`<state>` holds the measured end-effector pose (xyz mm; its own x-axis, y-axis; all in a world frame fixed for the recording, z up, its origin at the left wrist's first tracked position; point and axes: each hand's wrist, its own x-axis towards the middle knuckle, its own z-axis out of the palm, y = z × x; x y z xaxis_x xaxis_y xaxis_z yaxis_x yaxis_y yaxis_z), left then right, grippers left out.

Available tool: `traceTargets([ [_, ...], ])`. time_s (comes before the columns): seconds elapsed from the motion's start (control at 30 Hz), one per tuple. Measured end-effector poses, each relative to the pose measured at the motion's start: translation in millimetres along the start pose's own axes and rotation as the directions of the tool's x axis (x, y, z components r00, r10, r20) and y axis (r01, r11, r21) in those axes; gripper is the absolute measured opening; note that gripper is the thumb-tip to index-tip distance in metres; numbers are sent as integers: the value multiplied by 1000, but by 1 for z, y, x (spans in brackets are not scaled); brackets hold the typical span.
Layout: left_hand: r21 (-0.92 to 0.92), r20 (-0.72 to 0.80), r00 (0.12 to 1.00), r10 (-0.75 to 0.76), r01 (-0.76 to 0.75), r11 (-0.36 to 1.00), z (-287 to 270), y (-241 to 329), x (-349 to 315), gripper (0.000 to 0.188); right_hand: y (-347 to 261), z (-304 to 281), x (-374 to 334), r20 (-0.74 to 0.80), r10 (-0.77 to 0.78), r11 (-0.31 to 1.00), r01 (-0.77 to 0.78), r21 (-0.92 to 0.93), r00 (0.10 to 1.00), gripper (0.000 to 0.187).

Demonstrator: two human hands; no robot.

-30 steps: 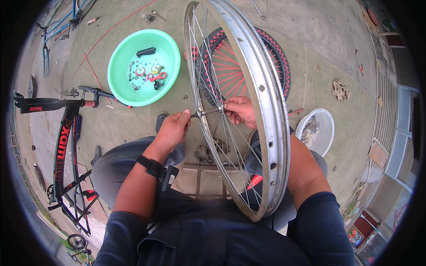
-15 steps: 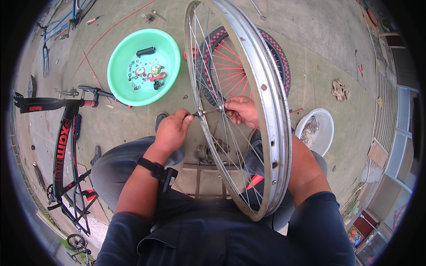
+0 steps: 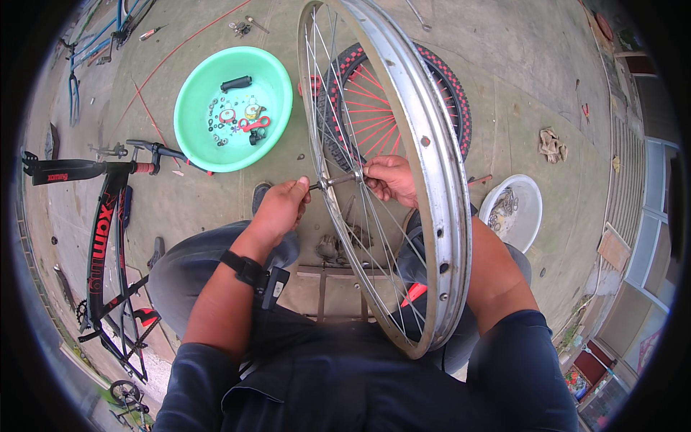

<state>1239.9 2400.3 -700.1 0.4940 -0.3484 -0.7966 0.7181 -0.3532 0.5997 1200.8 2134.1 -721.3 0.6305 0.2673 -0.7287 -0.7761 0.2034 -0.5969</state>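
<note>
A bare silver bicycle wheel [image 3: 434,169] with thin spokes and no tyre stands upright between my knees. Its slim hub [image 3: 341,180] lies level between my hands. My left hand [image 3: 282,205] is closed with thumb and fingertips on the dark end of the axle [image 3: 314,187], just outside the hub's left side. My right hand [image 3: 391,180] reaches in past the rim and pinches at the hub's right end. Its fingers cover that end, so any small part there is hidden.
A green basin [image 3: 188,115] with small parts stands ahead left. Beyond the bare wheel lies a tyred wheel [image 3: 455,119] with red spokes. A white tub [image 3: 534,216] of metal parts is at right. A black bicycle frame [image 3: 101,237] lies left, near a work glove [image 3: 552,145] far right.
My left hand has shifted slightly left and away from the hub, and more of the axle shows. The wheel has barely moved; my right hand keeps its place at the hub.
</note>
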Motion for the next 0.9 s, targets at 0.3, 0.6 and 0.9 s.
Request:
traceTargets([
  [0.3,358,-83,961,266,-220,907,0,-6,-6,33,-10,9,-9,-50,12,1000,-10,27,999,16],
  [0.6,735,21,780,625,-436,520,-2,-16,-2,18,-6,1,-4,-11,10,1000,-10,-10,1000,15],
  [0.9,124,-17,997,75,-72,990,-2,-5,1,37,2,-4,2,3,11,1000,-11,-10,1000,16],
])
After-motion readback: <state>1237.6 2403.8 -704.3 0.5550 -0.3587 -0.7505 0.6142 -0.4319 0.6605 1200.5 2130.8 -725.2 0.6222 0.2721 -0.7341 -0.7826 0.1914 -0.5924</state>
